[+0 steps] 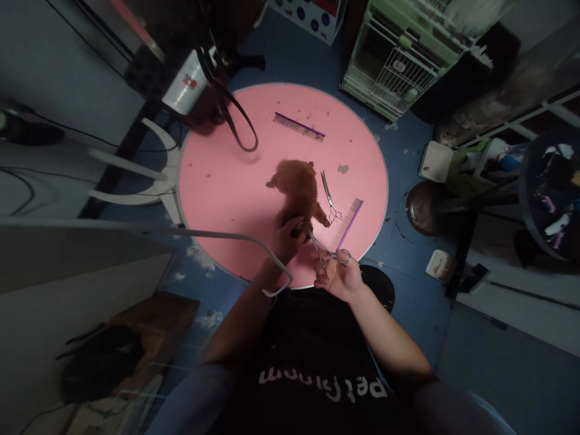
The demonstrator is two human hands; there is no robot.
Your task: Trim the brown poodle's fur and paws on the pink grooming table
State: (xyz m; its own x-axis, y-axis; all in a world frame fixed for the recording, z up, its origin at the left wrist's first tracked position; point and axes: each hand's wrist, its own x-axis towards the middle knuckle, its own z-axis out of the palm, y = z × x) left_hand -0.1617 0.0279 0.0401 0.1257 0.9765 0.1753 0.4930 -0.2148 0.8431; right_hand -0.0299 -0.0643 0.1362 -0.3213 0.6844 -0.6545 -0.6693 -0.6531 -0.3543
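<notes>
A small brown curly dog (299, 187) stands on a round pink table (226, 181), facing away from me. My left hand (285, 237) grips the dog's rear end. Held in my right hand (338, 275), a pair of silver scissors (324, 251) points its blades at the dog's hindquarters. A second pair of scissors (330, 196) lies on the table just right of the dog. A purple comb (348, 222) lies beside that pair.
Another purple comb (299, 127) lies at the table's far side, near a black leash loop (238, 121). A grey metal arm (181, 232) crosses the table's near left edge. A wire cage (399, 54) stands beyond the table, and a cluttered shelf (544, 181) is at right.
</notes>
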